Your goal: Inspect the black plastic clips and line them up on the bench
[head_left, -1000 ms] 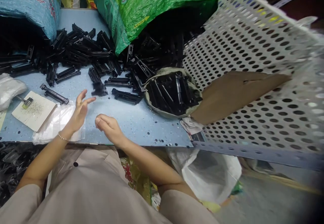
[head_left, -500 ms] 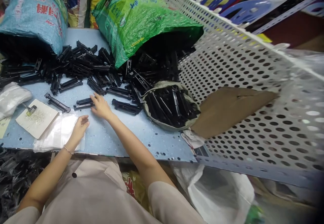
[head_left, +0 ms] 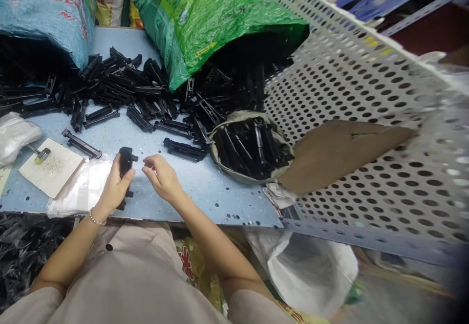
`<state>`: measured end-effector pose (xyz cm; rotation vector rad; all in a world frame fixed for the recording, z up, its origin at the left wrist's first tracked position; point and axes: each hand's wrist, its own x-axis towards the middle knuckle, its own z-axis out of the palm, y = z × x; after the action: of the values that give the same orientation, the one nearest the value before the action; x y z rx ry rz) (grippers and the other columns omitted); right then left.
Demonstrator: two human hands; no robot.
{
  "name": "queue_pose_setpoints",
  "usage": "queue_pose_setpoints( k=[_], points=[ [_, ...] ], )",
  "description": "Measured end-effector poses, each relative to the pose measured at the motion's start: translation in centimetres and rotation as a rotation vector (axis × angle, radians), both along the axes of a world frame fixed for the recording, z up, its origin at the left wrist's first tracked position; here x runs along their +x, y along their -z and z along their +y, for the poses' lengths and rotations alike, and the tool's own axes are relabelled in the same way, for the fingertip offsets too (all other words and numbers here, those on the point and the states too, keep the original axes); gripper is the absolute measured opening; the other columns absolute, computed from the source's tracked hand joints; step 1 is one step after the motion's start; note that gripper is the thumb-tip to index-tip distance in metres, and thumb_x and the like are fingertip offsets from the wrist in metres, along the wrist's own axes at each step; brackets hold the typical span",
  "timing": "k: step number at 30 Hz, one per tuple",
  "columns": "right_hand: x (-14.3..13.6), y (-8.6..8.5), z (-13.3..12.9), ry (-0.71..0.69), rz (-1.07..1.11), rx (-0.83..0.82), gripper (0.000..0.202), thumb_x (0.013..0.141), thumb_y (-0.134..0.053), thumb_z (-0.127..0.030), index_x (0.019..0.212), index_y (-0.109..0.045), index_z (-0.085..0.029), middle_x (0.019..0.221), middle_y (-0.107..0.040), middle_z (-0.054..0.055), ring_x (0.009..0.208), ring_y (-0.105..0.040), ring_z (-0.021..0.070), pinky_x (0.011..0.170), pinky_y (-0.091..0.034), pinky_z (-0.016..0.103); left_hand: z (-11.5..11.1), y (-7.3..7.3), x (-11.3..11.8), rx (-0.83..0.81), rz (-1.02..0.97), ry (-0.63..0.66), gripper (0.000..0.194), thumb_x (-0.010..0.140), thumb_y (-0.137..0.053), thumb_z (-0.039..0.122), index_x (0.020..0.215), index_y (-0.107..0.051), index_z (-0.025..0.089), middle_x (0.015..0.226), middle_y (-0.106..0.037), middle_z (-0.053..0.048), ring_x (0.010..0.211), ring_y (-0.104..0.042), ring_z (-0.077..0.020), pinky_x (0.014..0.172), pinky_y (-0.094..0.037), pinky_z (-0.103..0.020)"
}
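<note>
My left hand (head_left: 116,186) is wrapped round a long black plastic part (head_left: 126,160), held upright above the table's front edge. Just right of it, my right hand (head_left: 161,176) has bent fingers, with a small gap between thumb and forefinger and nothing visible in them. Beneath and left of my left hand lies a stack of clear plastic bags (head_left: 82,187). One similar black part (head_left: 81,144) rests behind the bags, and a pair (head_left: 185,149) lies beyond my right hand. A heap of such parts (head_left: 120,82) spreads across the back.
A blue sack (head_left: 54,11) and a green sack (head_left: 216,16) lie open-mouthed at the back. A cloth-rimmed container (head_left: 252,180) holds more black parts. At left is a pale board (head_left: 51,170) with a small tool (head_left: 43,155). A white perforated panel (head_left: 348,89) borders the right.
A black part from the table beside my right hand is now in my left hand. My right hand has drawn back towards me. The view has shifted slightly.
</note>
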<state>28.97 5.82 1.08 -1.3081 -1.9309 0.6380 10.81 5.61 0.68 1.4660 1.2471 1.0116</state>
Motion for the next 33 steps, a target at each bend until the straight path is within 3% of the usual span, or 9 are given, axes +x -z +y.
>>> queue_pose_setpoints(
  k=[4,10,13,18,21,24,27,30,33],
  points=[
    [0.0,-1.0,1.6,-0.059,-0.105,0.063,0.038,0.101,-0.041,-0.050,0.102,-0.061,-0.018,0.094,-0.063,0.012,0.090,-0.056,0.0242,0.081,-0.045,0.037,-1.3,-1.3,0.5,0.021,0.057,0.072,0.063,0.097,-0.050,0.048,0.151,-0.032,0.021,0.154,-0.041,-0.014,0.145,-0.037,-0.0282,0.119,-0.030,-0.044],
    [-0.8,-0.5,1.4,-0.104,0.185,-0.301,0.041,0.104,-0.030,-0.051,0.104,-0.057,-0.021,0.078,-0.060,0.001,0.069,-0.056,0.0151,0.068,-0.045,0.028,-0.2,-0.7,0.1,-0.030,0.027,-0.070,0.058,0.093,-0.054,0.051,0.141,-0.044,0.020,0.140,-0.054,-0.013,0.135,-0.048,-0.0280,0.112,-0.039,-0.043],
    [-1.0,0.0,-1.1,-0.227,-0.016,-0.127,0.043,0.101,-0.038,-0.056,0.107,-0.060,-0.019,0.088,-0.065,0.006,0.079,-0.058,0.0189,0.072,-0.044,0.031,0.6,-1.4,-0.4,-0.186,-0.141,-0.147,0.049,0.092,-0.055,0.054,0.128,-0.052,0.022,0.100,-0.067,-0.006,0.096,-0.067,-0.0202,0.083,-0.055,-0.032],
    [-1.3,1.5,-4.2,-0.367,-0.298,0.123,0.039,0.104,-0.037,-0.042,0.088,-0.064,-0.018,0.077,-0.062,0.007,0.073,-0.052,0.0194,0.068,-0.040,0.033,1.1,-1.6,0.4,-0.421,-0.364,-0.154,0.047,0.086,-0.061,0.058,0.117,-0.051,0.023,0.072,-0.061,0.003,0.054,-0.059,-0.0121,0.050,-0.048,-0.022],
    [1.1,2.4,-1.9,-0.322,-0.246,0.061,0.035,0.102,-0.044,-0.043,0.085,-0.064,-0.020,0.078,-0.062,0.005,0.073,-0.052,0.0180,0.069,-0.039,0.031,0.8,0.8,1.4,-0.446,-0.391,-0.156,0.043,0.088,-0.057,0.057,0.108,-0.054,0.019,0.088,-0.068,-0.003,0.066,-0.065,-0.0147,0.060,-0.054,-0.028],
    [5.6,3.2,2.7,0.135,-0.103,-0.018,0.022,0.099,-0.052,-0.033,0.091,-0.065,-0.018,0.093,-0.065,0.010,0.088,-0.054,0.0201,0.082,-0.039,0.034,0.0,3.9,2.6,-0.373,-0.217,-0.101,0.037,0.091,-0.055,0.049,0.108,-0.058,0.016,0.103,-0.069,-0.010,0.093,-0.068,-0.0223,0.086,-0.056,-0.041],
    [9.7,3.7,6.4,0.339,-0.054,-0.048,0.017,0.096,-0.056,-0.026,0.099,-0.063,-0.011,0.104,-0.063,0.020,0.104,-0.050,0.0249,0.092,-0.035,0.041,-1.0,5.8,3.8,-0.182,-0.007,-0.058,0.038,0.090,-0.057,0.033,0.125,-0.057,0.017,0.130,-0.061,-0.015,0.127,-0.055,-0.0267,0.112,-0.039,-0.049],
    [10.9,3.4,6.8,0.323,-0.021,-0.091,0.028,0.091,-0.065,-0.033,0.106,-0.061,-0.009,0.102,-0.063,0.019,0.102,-0.052,0.0250,0.089,-0.039,0.039,-1.3,5.6,4.4,-0.048,0.058,-0.029,0.049,0.089,-0.059,0.031,0.137,-0.051,0.020,0.149,-0.045,-0.015,0.145,-0.037,-0.0268,0.122,-0.025,-0.048],
    [8.6,2.2,4.3,0.142,0.127,-0.186,0.039,0.098,-0.051,-0.047,0.122,-0.056,-0.017,0.105,-0.065,0.012,0.096,-0.058,0.0219,0.083,-0.047,0.035,-0.8,3.3,4.4,-0.074,-0.151,-0.021,0.054,0.092,-0.057,0.044,0.142,-0.045,0.026,0.153,-0.041,-0.012,0.145,-0.037,-0.0258,0.120,-0.031,-0.046]
  ],
)
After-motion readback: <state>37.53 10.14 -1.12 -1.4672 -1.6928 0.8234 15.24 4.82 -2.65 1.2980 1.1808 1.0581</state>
